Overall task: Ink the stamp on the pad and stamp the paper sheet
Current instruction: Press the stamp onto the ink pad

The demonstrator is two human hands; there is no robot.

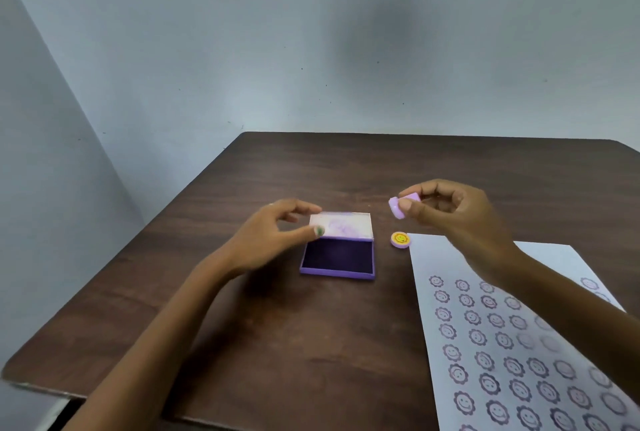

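Note:
A purple ink pad (337,257) lies open on the dark wooden table (311,344), its stained white lid (343,224) tilted back. My left hand (273,240) hovers at the lid's left edge, fingers apart, thumb and forefinger close to the lid corner. My right hand (450,212) holds a small lilac stamp (401,205) in the air, right of the pad. The stamp's round cap (400,240) with a yellow smiley lies on the table below it. The white paper sheet (519,344) at the right carries several rows of purple smiley-flower prints.
A pale blue-grey wall stands behind the table. The table's left edge runs diagonally, with floor beyond it. My right forearm crosses over the paper's upper right part.

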